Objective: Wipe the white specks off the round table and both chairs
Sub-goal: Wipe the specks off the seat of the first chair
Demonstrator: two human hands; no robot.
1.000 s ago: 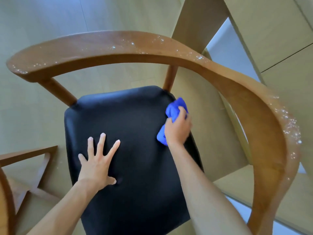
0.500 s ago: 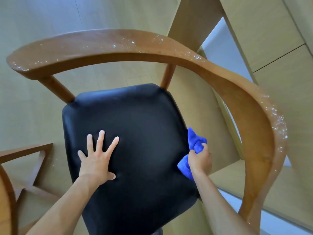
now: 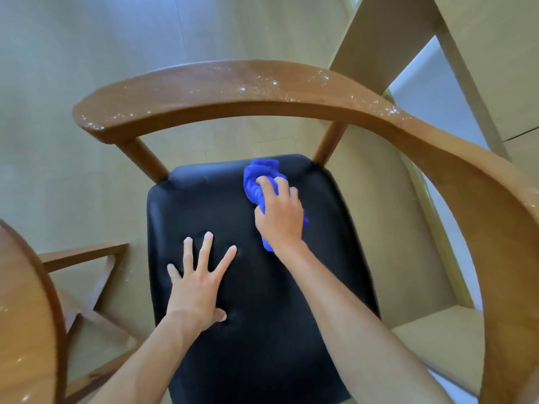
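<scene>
Right hand (image 3: 279,212) gripping blue cloth (image 3: 259,177) on chair seat (image 3: 256,316)

Home dining corner: wooden armchair (image 3: 262,86), round table (image 3: 26,301), pale plank floor (image 3: 73,53).

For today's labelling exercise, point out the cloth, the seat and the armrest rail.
cloth (image 3: 253,182): head view, bunched blue part beyond the fingers.
seat (image 3: 262,330): head view, bare black middle.
armrest rail (image 3: 204,86): head view, speckled top face.

right hand (image 3: 280,214) grips cloth (image 3: 258,177) | left hand (image 3: 198,287) flat on seat (image 3: 262,330)
</scene>
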